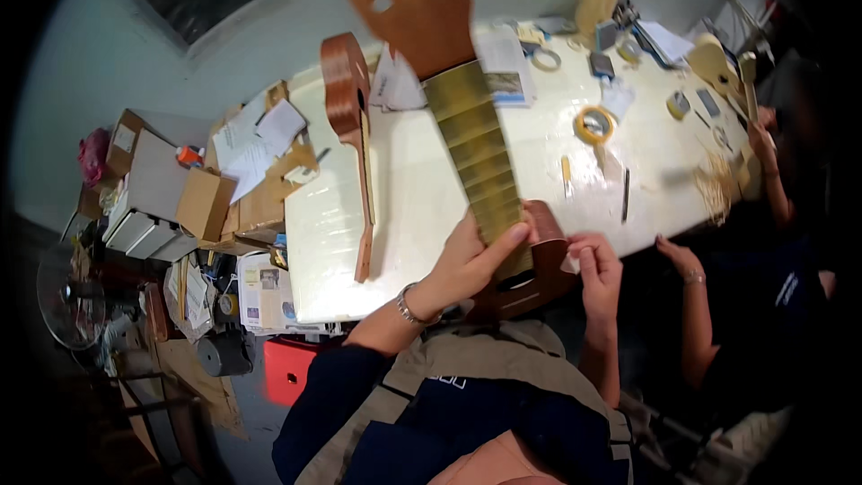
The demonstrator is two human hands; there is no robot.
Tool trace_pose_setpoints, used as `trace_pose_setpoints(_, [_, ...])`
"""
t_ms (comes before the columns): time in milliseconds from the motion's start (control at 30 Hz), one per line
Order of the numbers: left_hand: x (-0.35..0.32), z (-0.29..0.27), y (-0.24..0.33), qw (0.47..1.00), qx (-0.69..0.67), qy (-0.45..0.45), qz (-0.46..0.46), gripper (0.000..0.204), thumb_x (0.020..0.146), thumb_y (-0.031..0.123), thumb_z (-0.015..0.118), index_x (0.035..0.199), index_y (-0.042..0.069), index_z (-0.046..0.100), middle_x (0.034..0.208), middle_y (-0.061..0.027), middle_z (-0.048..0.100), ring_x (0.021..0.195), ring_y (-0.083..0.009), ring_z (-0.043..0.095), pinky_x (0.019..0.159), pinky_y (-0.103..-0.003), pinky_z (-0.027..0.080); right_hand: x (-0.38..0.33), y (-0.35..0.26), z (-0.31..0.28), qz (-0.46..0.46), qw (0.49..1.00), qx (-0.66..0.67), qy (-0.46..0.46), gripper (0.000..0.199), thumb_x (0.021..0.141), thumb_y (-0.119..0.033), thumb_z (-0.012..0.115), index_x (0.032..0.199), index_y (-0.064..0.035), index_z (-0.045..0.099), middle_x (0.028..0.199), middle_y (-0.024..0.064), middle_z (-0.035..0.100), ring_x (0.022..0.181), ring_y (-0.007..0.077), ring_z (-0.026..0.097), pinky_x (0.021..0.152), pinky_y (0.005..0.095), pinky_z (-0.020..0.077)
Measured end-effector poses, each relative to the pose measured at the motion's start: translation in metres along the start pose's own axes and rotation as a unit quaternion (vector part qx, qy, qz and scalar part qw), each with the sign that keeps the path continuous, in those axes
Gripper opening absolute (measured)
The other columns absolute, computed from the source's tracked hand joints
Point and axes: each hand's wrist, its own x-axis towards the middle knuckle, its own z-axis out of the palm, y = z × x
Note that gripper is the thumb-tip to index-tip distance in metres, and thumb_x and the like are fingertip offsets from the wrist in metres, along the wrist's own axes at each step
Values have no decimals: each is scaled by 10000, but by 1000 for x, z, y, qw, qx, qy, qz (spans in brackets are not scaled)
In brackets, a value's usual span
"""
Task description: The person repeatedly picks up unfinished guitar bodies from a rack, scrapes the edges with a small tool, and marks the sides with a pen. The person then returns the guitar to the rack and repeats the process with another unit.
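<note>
An unstrung brown ukulele stands tilted in front of me, its headstock pointing away and its body against my lap. The fretboard looks yellowish, as if taped over. My left hand is closed round the neck near the body. Beside the body's right edge, my right hand pinches a small pale scrap, whose kind I cannot make out. A second ukulele lies on its side on the white table, to the left.
On the table lie a yellow tape roll, a dark thin stick and a yellow-handled tool. Cardboard boxes and papers crowd the left. A co-worker's hand and arm are close on my right, near a bundle of pale strips.
</note>
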Motion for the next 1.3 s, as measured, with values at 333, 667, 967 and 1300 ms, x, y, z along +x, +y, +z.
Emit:
trace_pose_setpoints(333, [-54, 126, -81, 940, 47, -317, 114, 265, 746, 100, 603, 994, 26, 543, 1000, -162, 561, 970, -335, 511, 842, -396, 404, -118, -86, 30, -141, 908, -179, 350, 741, 633, -322, 815, 1157, 24, 420, 1024, 165, 602, 812, 213, 638, 669, 329, 513])
trace_pose_setpoints(667, [-152, 103, -240, 579, 386, -716, 55, 483, 764, 365, 660, 1148, 116, 509, 1086, -154, 568, 1060, -331, 520, 873, -646, 316, -346, 135, 81, 225, 742, -292, 560, 221, 746, -123, 593, 920, -76, 467, 841, 95, 552, 869, 311, 560, 700, 377, 454])
trace_pose_setpoints(967, [-228, 81, -287, 437, 440, -783, -49, 454, 795, 324, 631, 1139, 50, 516, 1035, -166, 603, 966, -336, 568, 819, -432, 431, -480, 331, 214, 190, 443, 215, 849, 231, 874, -222, 528, 1008, -38, 487, 944, 96, 576, 885, 218, 574, 745, 303, 466])
trace_pose_setpoints(1300, [-219, 64, -297, 470, 410, -780, -44, 341, 814, 209, 619, 1103, 54, 525, 936, -150, 645, 874, -287, 625, 710, -348, 491, -537, 285, 273, 449, 210, -52, 867, 294, 769, -224, 607, 1009, -109, 482, 1037, 183, 565, 884, 395, 562, 758, 478, 434])
